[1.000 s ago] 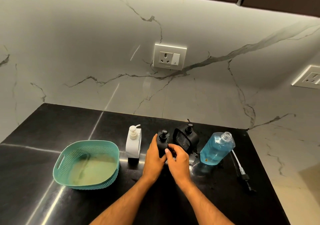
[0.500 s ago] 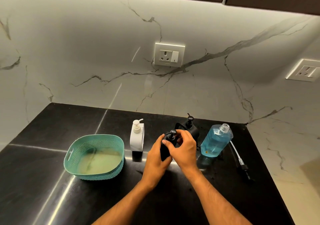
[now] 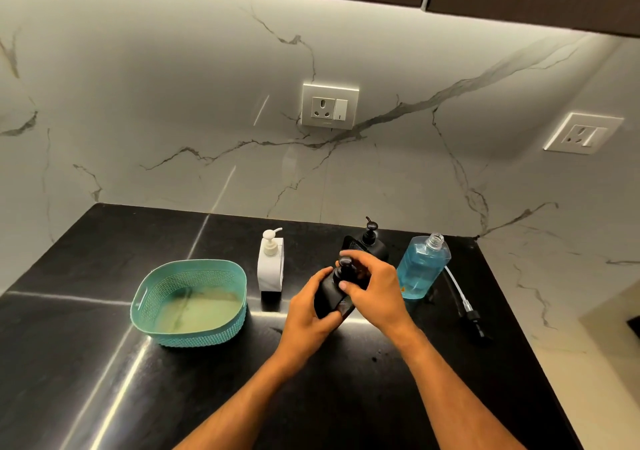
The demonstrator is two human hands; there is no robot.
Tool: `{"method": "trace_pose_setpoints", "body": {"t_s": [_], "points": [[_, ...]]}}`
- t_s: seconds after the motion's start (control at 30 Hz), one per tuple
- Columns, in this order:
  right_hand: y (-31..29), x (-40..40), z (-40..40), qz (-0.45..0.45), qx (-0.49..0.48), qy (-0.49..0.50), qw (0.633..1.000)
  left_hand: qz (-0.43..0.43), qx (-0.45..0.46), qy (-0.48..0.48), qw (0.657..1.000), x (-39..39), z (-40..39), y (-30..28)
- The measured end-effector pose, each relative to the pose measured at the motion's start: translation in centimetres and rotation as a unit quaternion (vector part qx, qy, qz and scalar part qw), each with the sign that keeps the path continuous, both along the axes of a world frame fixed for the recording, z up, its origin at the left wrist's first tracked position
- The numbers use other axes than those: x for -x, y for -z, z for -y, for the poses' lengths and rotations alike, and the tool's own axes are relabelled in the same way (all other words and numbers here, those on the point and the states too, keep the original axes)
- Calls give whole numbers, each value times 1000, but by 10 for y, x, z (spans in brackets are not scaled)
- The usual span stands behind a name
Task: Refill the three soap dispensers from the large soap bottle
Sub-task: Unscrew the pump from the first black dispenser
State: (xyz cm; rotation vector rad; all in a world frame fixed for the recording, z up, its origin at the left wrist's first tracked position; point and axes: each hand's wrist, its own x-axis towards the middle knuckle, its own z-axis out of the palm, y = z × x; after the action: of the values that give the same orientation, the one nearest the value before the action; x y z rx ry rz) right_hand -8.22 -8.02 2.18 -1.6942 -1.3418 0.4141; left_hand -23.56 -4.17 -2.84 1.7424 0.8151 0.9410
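We hold the near black dispenser (image 3: 334, 294) tipped toward us, just in front of the other black one. Our left hand (image 3: 306, 314) wraps its body, fingers curled round the lower end. Our right hand (image 3: 375, 288) arches over the top, fingertips pinching the pump head (image 3: 344, 264). The step in hand looks like unscrewing that pump so we can pour. To do it well, we should set the body upright and clamp it firmly with the left hand, turn only the collar with the right, then lift the pump straight out so its tube does not drip on the surface (image 3: 104, 363).

We count three dispensers: this one, a second black dispenser (image 3: 372, 242) behind it, and a white dispenser (image 3: 270, 266) to its left. One large soap bottle (image 3: 420, 268) of blue liquid stands uncapped to the right, its loose pump (image 3: 465, 306) lying beside it. One teal basket (image 3: 190, 302) sits well to the left. Two wall sockets (image 3: 329, 107) show.
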Motion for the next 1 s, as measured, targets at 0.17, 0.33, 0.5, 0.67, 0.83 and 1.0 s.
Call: {"method": "trace_pose_setpoints", "body": {"t_s": [0.17, 0.33, 0.5, 0.67, 0.83, 1.0], "points": [[-9, 7, 11, 62, 9, 21, 998, 1, 9, 15, 1000, 1, 7, 0], [-14, 12, 17, 90, -16, 72, 993, 2, 2, 29, 1000, -3, 15, -5], [-19, 14, 24, 61, -4, 59, 996, -3, -2, 20, 1000, -2, 19, -5], [-23, 19, 29, 89, -3, 75, 993, -3, -11, 15, 1000, -4, 24, -2], [-24, 21, 34, 82, 10, 69, 994, -6, -9, 10, 1000, -5, 29, 2], [-28, 24, 40, 99, -2, 90, 991, -3, -13, 4, 1000, -7, 34, -1]]}}
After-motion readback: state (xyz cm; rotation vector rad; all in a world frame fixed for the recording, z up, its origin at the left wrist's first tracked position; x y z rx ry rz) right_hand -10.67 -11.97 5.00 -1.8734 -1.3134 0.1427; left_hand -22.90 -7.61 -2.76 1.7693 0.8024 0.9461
